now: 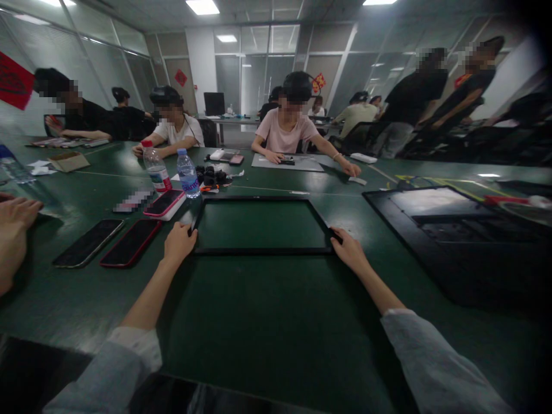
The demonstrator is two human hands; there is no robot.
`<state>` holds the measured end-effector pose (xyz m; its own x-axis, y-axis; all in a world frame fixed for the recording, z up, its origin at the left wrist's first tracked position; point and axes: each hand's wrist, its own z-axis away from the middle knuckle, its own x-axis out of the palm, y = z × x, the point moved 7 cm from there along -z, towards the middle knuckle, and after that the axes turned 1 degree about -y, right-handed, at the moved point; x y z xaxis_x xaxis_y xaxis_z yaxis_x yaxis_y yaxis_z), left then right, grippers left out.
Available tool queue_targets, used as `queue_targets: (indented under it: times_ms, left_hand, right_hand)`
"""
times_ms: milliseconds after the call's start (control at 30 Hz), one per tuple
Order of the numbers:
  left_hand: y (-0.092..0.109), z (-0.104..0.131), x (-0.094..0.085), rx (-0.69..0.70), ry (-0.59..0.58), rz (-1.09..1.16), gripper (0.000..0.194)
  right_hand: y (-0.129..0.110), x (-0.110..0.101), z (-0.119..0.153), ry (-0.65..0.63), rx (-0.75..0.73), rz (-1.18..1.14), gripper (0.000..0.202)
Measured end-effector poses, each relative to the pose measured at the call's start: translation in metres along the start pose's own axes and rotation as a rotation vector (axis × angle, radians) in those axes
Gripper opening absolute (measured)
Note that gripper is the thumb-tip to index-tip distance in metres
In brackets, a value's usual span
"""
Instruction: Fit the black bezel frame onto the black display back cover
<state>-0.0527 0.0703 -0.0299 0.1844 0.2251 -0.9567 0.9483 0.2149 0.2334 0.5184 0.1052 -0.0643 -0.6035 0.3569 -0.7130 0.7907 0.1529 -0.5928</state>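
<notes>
A thin black rectangular frame (263,251), which looks like a monitor bezel, is in front of me at the middle of the green table (267,322). Its centre is open, so the tabletop shows through. My left hand (179,241) is closed around its left side, near the front corner. On the opposite side my right hand (348,248) grips the right edge, fingers wrapped over it. Whether the frame rests on the table or is slightly raised, I cannot tell.
Left of the frame lie a phone with a red edge (131,242), a dark phone (88,242) and a pink-edged phone (164,203). Two bottles (188,175) stand behind them. A large black panel (452,241) lies at right. Another person's hand (15,230) is at far left.
</notes>
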Motion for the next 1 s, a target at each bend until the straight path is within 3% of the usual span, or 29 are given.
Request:
queue_targets:
  times_ms: [233, 333, 467, 567, 867, 1000]
  left_hand:
    - [-0.002, -0.002, -0.002, 0.002, 0.022, 0.095, 0.056]
    - [0.003, 0.002, -0.009, 0.069, 0.05, 0.156, 0.06]
    - [0.025, 0.02, -0.004, 0.265, -0.154, 0.173, 0.066]
    - [0.038, 0.036, 0.001, 0.383, -0.273, 0.085, 0.08]
    - [0.044, 0.037, -0.001, 0.438, -0.215, 0.078, 0.086]
    - [0.043, 0.032, -0.004, 0.44, -0.169, 0.129, 0.078]
  right_hand:
    - [-0.007, -0.003, 0.0, -0.008, 0.0, 0.025, 0.048]
    - [-0.009, -0.004, -0.001, 0.002, -0.032, 0.068, 0.046]
    - [-0.011, -0.005, -0.003, 0.042, -0.099, 0.108, 0.041]
    - [-0.011, -0.007, -0.004, 0.076, -0.114, 0.115, 0.038]
    - [-0.005, -0.005, -0.005, 0.064, -0.12, -0.006, 0.042]
    - [-0.009, -0.002, -0.004, 0.023, -0.143, 0.022, 0.048]
